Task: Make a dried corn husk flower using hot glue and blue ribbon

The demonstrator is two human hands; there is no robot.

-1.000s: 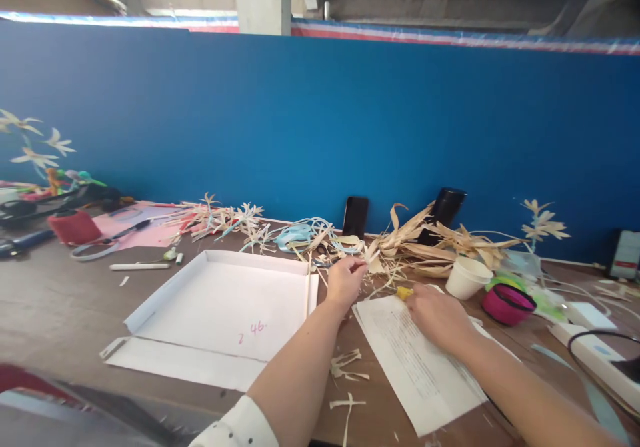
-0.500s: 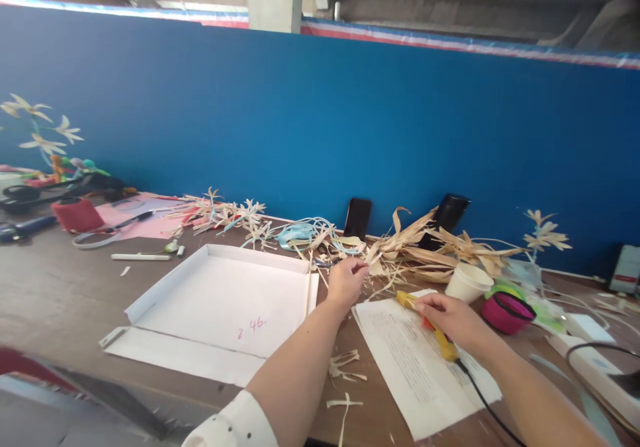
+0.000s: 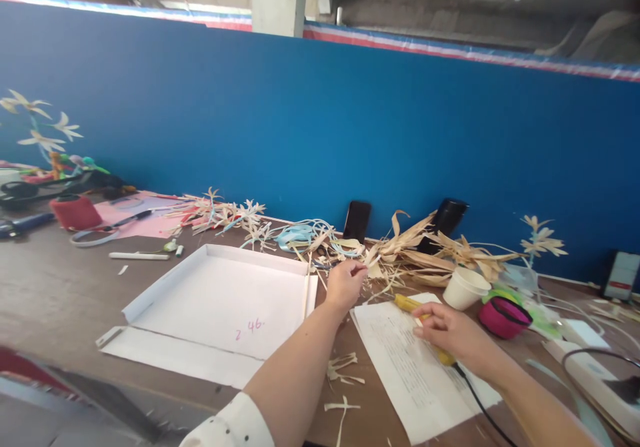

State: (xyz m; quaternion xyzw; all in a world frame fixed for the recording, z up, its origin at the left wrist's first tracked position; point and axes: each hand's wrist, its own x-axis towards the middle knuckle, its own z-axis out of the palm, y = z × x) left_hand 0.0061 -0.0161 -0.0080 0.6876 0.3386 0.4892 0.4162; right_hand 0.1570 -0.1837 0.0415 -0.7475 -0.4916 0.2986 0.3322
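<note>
My left hand [image 3: 345,283] is closed in a pinch over the back middle of the table. At its fingertips is a pale corn-husk piece [image 3: 373,260], partly lost against the husk pile behind. My right hand [image 3: 445,333] is round the middle of a yellow glue gun [image 3: 406,302], thumb and forefinger on either side of its body. The glue gun lies slantwise over printed sheets [image 3: 415,380], its black cord running toward me. The hand hides much of its body. Dried husks [image 3: 420,260] are heaped behind both hands.
A white box lid [image 3: 200,307] lies left of my left arm. A paper cup [image 3: 466,290], a magenta pouch [image 3: 505,317] and a power strip [image 3: 593,380] stand at right. Husk scraps [image 3: 345,370] lie near the front. A phone [image 3: 357,220] leans on the blue partition [image 3: 320,120].
My right hand's fingers have shifted down over the glue gun and now cover its orange part. The glue gun stays on the sheets. My left hand holds its pinch almost unmoved.
</note>
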